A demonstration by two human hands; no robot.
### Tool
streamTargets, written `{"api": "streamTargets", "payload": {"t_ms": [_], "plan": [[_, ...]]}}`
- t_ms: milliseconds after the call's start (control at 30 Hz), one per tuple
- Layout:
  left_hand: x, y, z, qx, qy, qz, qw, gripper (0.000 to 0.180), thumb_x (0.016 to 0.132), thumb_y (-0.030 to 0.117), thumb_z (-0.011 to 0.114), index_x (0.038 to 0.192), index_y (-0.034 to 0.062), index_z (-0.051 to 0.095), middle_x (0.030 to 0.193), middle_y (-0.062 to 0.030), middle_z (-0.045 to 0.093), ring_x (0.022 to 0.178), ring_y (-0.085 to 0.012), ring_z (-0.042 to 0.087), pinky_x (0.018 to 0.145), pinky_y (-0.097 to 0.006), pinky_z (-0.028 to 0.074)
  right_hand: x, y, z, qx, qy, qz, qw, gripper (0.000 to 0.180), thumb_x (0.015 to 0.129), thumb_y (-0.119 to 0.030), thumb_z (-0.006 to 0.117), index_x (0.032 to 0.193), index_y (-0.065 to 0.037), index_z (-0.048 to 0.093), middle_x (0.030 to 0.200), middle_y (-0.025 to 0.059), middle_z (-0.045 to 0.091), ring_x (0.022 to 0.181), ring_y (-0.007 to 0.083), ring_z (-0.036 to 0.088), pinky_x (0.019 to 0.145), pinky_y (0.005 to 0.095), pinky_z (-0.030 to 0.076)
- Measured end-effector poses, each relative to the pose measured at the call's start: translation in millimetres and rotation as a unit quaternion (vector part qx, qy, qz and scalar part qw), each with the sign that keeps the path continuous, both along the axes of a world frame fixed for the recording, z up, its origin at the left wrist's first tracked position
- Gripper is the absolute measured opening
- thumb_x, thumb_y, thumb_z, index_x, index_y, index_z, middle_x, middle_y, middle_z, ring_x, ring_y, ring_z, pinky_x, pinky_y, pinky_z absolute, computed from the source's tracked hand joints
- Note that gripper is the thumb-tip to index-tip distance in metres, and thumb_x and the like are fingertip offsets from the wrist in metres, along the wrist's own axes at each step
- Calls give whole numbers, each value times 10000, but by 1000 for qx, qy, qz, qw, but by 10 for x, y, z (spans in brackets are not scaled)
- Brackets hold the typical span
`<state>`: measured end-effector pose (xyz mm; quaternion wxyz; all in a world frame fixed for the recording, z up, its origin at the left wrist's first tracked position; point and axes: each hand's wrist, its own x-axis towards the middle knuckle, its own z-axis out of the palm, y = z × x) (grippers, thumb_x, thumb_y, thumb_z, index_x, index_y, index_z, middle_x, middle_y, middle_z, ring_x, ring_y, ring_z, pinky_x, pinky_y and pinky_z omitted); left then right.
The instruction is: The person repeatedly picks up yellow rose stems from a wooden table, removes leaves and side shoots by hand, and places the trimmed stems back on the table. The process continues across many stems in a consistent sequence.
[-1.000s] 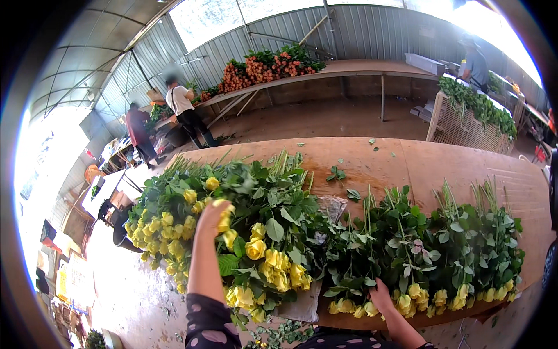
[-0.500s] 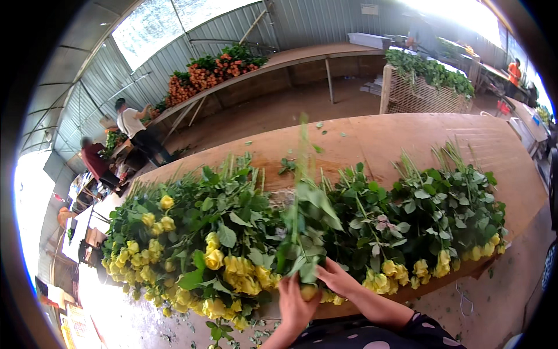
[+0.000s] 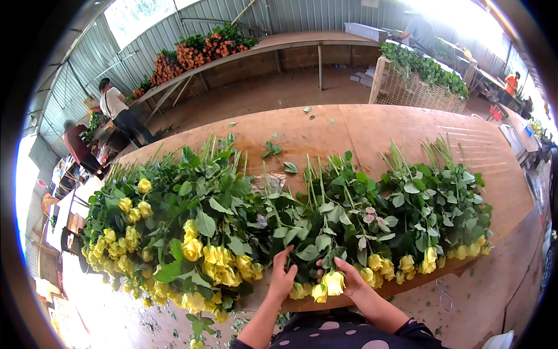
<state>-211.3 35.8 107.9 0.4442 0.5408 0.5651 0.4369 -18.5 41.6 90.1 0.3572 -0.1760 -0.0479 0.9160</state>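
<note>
the left hand (image 3: pixel 283 274) lies spread, fingers open, on the leaves of the middle pile of yellow roses with long green stems (image 3: pixel 325 232). it presses rather than grasps; nothing is closed inside it. the right hand (image 3: pixel 349 276) sits just right of it at the near edge of the same pile, fingers curled loosely about the stem below one pale yellow rose bud (image 3: pixel 333 282), with the thumb against the leaves. whether that curl is tight i cannot tell.

the middle pile lies on the wide orange-brown wooden table (image 3: pixel 372 131), heads toward the person and hanging a little over the near edge, cut stems pointing away. to its left is a bigger heap of yellow roses (image 3: pixel 174 232), touching it; to its right a smaller bundle of yellow roses (image 3: pixel 442 209), just beside it.

judging from this, the step is squaring up or picking out a stem at the pile's front. to do it well, the spread hand should keep the foliage flat so neighbours do not ride along, while the other draws by the stem and not by the bud, which would bruise. leaves are tangled here, so a slow straight pull toward the near edge seems wiser than a sideways tug. loose green leaves (image 3: pixel 279 157) lie beyond the pile's stem ends.
</note>
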Motion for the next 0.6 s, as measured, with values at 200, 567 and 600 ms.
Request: {"api": "streamTargets", "payload": {"t_ms": [200,567,600], "plan": [[229,-84,307,145,378,-16,915,402,776,238,519,1111,34,432,1085,-185,395,1001,-336,387,864,-346,328,14,-25,133,-5,-120,-45,992,376,765,-208,560,1055,9,462,845,75,568,757,194,580,660,308,487],[292,-417,-22,-265,-27,-96,959,408,817,174,491,1144,-28,353,964,-151,488,787,-116,531,566,-250,465,271,194,460,158,-476,15,865,383,651,35,511,1018,12,402,819,89,551,692,178,553,651,274,456],[314,-427,-49,-242,-17,-89,966,404,819,175,488,1142,-25,350,940,-142,490,755,-113,534,535,-251,466,413,221,569,93,-415,38,904,371,686,-5,517,1037,14,397,803,105,553,671,198,559,635,297,465]]}}
